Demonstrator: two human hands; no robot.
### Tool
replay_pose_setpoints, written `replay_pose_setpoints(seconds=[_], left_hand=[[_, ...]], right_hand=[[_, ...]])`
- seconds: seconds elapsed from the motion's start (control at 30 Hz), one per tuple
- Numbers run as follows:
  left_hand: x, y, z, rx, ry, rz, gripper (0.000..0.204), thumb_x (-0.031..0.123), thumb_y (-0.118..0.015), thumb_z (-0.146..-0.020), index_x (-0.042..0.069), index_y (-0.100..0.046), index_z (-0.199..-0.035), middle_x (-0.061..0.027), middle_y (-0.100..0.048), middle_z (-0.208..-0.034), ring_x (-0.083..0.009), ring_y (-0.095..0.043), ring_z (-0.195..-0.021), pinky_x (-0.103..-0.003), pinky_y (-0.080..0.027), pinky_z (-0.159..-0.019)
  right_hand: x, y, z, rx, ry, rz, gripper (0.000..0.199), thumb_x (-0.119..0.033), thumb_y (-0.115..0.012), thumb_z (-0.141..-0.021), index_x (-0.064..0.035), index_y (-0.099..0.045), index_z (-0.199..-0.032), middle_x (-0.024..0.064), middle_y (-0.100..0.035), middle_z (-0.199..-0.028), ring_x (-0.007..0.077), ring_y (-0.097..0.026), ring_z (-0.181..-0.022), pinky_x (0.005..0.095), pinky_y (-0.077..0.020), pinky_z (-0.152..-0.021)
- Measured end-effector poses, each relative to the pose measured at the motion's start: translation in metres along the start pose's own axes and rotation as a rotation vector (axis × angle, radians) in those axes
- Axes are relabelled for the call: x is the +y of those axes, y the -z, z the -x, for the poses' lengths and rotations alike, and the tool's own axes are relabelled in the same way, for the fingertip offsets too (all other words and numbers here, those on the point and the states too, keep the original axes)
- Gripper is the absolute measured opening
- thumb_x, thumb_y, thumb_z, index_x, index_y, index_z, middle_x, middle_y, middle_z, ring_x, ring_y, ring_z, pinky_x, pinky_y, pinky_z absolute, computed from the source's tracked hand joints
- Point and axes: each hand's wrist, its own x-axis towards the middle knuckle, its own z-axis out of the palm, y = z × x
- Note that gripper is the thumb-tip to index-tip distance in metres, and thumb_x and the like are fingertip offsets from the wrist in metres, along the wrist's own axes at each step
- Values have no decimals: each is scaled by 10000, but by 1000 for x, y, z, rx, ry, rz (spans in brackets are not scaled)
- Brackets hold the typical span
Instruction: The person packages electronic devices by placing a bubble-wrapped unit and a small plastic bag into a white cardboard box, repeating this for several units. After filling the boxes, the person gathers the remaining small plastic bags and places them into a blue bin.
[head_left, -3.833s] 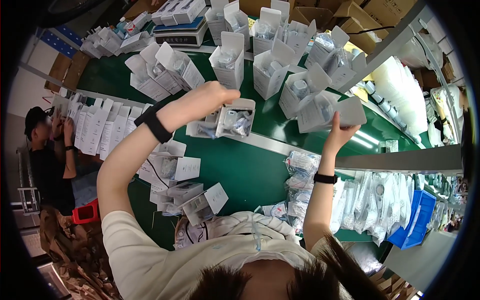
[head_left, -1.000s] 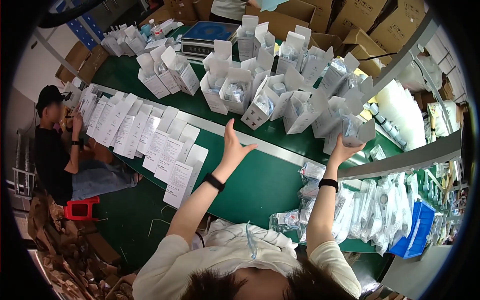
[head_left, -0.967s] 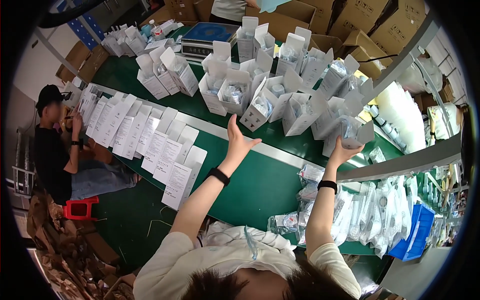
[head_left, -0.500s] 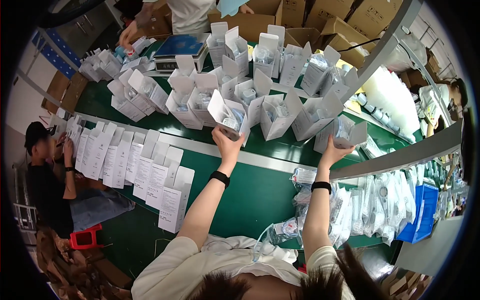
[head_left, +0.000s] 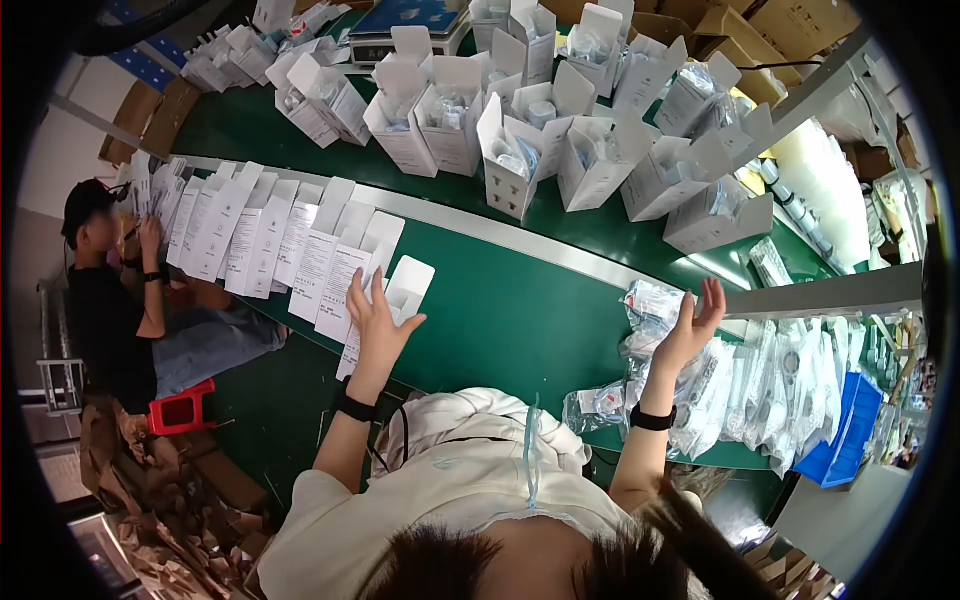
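Note:
My left hand point(head_left: 380, 325) is spread over the near end of a row of white cartons, its fingers apart around the last open-topped carton point(head_left: 409, 284). Whether the fingertips touch the cardboard is hard to tell. The neighbouring carton point(head_left: 332, 295) in that row carries printed text and has a raised flap. My right hand point(head_left: 690, 325) is held up with its fingers apart and nothing in it. Under and beside it lie clear plastic bags point(head_left: 655, 305) with pale parts inside. Across the bench, an open white carton point(head_left: 515, 165) holds a bagged item.
More filled open cartons point(head_left: 600, 165) stand on the far green bench beside a blue-topped scale point(head_left: 410, 20). A metal rail point(head_left: 480, 225) crosses the bench. At right are many bagged parts point(head_left: 750, 390) and a blue bin point(head_left: 845, 430). At left a person point(head_left: 110, 300) handles cartons.
Both hands have let go of the filled cartons, which now stand on the far bench. My left hand has come back to the carton row; my right has drawn back over the bags.

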Motion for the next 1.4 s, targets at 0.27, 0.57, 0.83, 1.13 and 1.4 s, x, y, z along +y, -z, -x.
replay_pose_setpoints(seconds=[0.27,0.57,0.83,1.13,1.4], left_hand=[[-25,-17,40,-249,104,-467,853,75,-751,-569,84,-293,-1288,-226,-165,-1340,-420,-174,-1233,-575,-210,-948],[140,-21,48,-107,-442,298,905,94,-782,-555,79,-272,-1302,-203,-275,-1268,-374,-320,-1172,-423,-338,-936],[178,-49,31,-739,-336,881,897,179,-813,-550,99,-298,-1280,-149,-359,-1232,-294,-406,-1123,-411,-367,-908],[195,-85,22,-394,-530,499,822,145,-812,-533,107,-300,-1175,-159,-317,-1210,-325,-383,-1115,-401,-358,-919],[196,-115,21,-338,-552,502,805,83,-798,-538,101,-253,-1131,-200,-306,-1218,-358,-389,-1107,-419,-388,-887]], right_hand=[[-27,-16,104,-604,-151,-75,321,59,-509,-759,-27,-502,-1068,68,-484,-1085,165,-488,-1019,274,-430,-838],[-29,-28,141,-786,-425,-469,1015,-89,-711,-674,-106,5,-1393,116,-189,-1389,253,-288,-1245,378,-310,-986],[-37,68,64,-982,-197,-304,949,-171,-707,-697,-69,-66,-1389,178,-244,-1347,268,-318,-1226,332,-301,-986],[51,187,-5,-321,-223,1300,541,-210,-721,-631,19,-509,-1072,168,-525,-1003,334,-501,-889,377,-452,-753],[87,204,-29,-397,-297,1159,745,-195,-758,-564,17,-396,-1180,202,-531,-982,325,-496,-948,349,-436,-790]])
